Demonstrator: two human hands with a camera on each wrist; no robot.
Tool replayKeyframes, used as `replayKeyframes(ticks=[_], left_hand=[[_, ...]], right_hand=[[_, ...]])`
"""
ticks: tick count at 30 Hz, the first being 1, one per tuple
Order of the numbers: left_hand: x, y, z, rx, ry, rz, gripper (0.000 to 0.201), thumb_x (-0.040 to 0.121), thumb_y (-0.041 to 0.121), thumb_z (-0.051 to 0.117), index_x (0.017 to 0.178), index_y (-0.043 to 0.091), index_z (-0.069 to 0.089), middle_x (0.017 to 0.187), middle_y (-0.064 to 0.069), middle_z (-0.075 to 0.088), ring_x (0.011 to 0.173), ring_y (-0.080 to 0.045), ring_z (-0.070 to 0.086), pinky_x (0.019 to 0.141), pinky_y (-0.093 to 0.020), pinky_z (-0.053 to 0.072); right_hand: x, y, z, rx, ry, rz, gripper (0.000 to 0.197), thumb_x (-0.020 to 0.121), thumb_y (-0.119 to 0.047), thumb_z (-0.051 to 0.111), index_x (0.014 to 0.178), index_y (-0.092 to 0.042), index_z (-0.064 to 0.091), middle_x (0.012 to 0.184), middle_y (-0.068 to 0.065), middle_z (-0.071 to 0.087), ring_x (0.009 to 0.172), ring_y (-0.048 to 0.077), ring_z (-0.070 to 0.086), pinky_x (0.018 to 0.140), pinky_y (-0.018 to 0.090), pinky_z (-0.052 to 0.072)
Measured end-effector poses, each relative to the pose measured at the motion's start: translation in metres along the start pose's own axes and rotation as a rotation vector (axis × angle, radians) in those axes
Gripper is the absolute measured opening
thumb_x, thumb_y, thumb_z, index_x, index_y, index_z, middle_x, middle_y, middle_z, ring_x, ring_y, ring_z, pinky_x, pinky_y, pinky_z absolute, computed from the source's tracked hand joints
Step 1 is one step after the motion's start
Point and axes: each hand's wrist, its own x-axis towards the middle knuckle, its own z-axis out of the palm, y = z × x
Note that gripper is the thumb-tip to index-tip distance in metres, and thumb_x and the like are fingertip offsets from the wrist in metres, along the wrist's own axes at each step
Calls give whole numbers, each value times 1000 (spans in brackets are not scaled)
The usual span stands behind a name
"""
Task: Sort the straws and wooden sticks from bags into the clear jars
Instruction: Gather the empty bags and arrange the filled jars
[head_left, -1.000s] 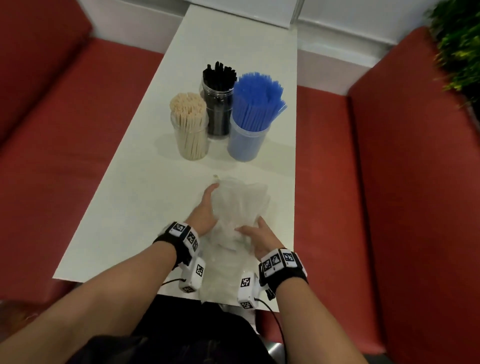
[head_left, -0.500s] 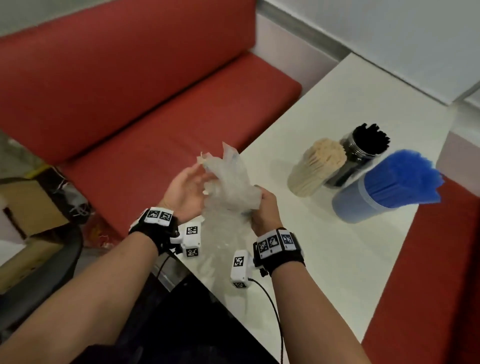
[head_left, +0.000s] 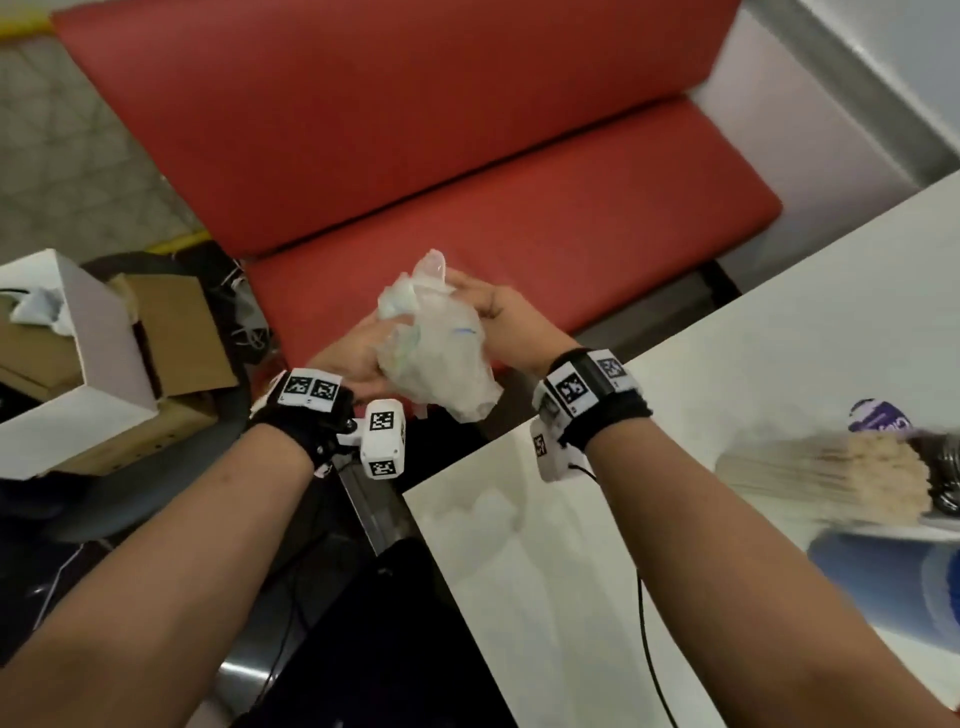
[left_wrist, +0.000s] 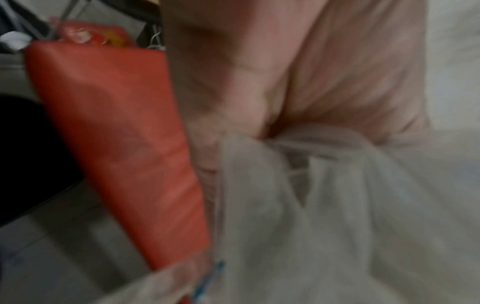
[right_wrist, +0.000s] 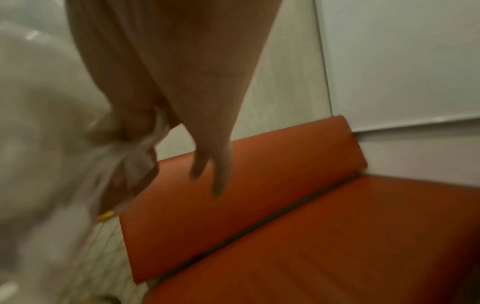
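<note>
While both my hands crumple the emptied bags (head_left: 436, 353) off the table (head_left: 675, 519) edge, over the red bench (head_left: 519, 234), sorting looks finished; left hand (head_left: 348, 358) and right hand (head_left: 509, 322) clench the plastic; next I need somewhere to discard it, perhaps the box (head_left: 78, 364) beyond the table.

- It looks like a place to eat, such as a café.
- A long red padded seat (head_left: 467, 208) stands beside a white surface (head_left: 727, 364).
- Jars of wooden sticks (head_left: 852, 478) and straws stand on it.
- Cardboard boxes (head_left: 176, 332) sit on the floor nearby.
</note>
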Motion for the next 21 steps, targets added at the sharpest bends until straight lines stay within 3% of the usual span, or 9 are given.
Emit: replayKeyframes(ticks=[2, 4, 6, 8, 11, 15, 17, 19, 21], left_hand=[[10, 20, -9, -77, -167, 189, 27, 102, 8, 41, 119, 10, 62, 87, -5, 75, 76, -23, 74, 60, -42, 61], [26, 34, -24, -143, -302, 259, 28, 102, 9, 42, 121, 5, 62, 97, -14, 73, 81, -33, 72, 62, -54, 59], [47, 28, -31, -146, -228, 279, 27, 101, 8, 44, 113, 9, 68, 94, -13, 74, 80, -29, 73, 62, -48, 60], [69, 15, -34, -193, -46, 262, 34, 90, -2, 51, 123, -1, 60, 114, -25, 66, 103, -40, 66, 83, -53, 57], [101, -20, -43, -175, 63, 200, 42, 82, -20, 53, 123, -17, 47, 118, -31, 61, 106, -41, 62, 95, -51, 51], [128, -71, -75, -40, -72, 88, 44, 83, -16, 62, 124, -19, 47, 116, -32, 54, 101, -39, 54, 87, -48, 47], [146, -99, -93, 103, -96, -21, 46, 76, -14, 71, 118, -16, 54, 123, -17, 50, 109, -40, 52, 94, -52, 46], [161, -129, -111, 277, -146, -155, 44, 76, -12, 74, 118, -4, 64, 130, 0, 51, 122, -30, 54, 99, -54, 49], [172, -161, -121, 212, -228, -414, 43, 83, -8, 70, 125, 4, 64, 130, 0, 59, 116, -28, 62, 92, -51, 55]], right_hand=[[17, 7, -8, 300, -19, 57, 31, 92, 16, 55, 110, -4, 69, 157, 14, 41, 143, 21, 43, 118, 46, 37], [28, 12, -13, 589, -8, 201, 48, 94, 6, 51, 135, -19, 55, 155, 9, 44, 125, 21, 54, 100, 45, 50], [38, 28, -9, 839, -92, 355, 54, 103, -19, 49, 150, -42, 33, 150, 5, 50, 115, 29, 61, 89, 51, 52], [55, 49, 1, 876, -179, 405, 53, 105, -32, 47, 155, -33, 29, 154, 12, 47, 128, 39, 56, 98, 62, 48], [88, 90, 16, 738, -152, 467, 53, 93, -5, 66, 143, -2, 49, 135, 25, 61, 118, 35, 64, 96, 48, 55], [122, 170, 34, 326, -271, 577, 41, 85, 18, 63, 109, -14, 68, 97, 0, 73, 87, 15, 70, 76, 30, 59], [133, 212, 46, 31, -424, 620, 37, 88, 9, 64, 116, -15, 68, 101, -1, 67, 92, 19, 65, 80, 34, 56], [141, 251, 62, -285, -569, 676, 52, 83, -4, 66, 132, -20, 65, 106, -7, 62, 90, 16, 63, 72, 23, 54], [139, 281, 81, -367, -673, 760, 52, 70, -26, 62, 120, -33, 72, 100, -12, 69, 82, 11, 65, 63, 22, 53]])
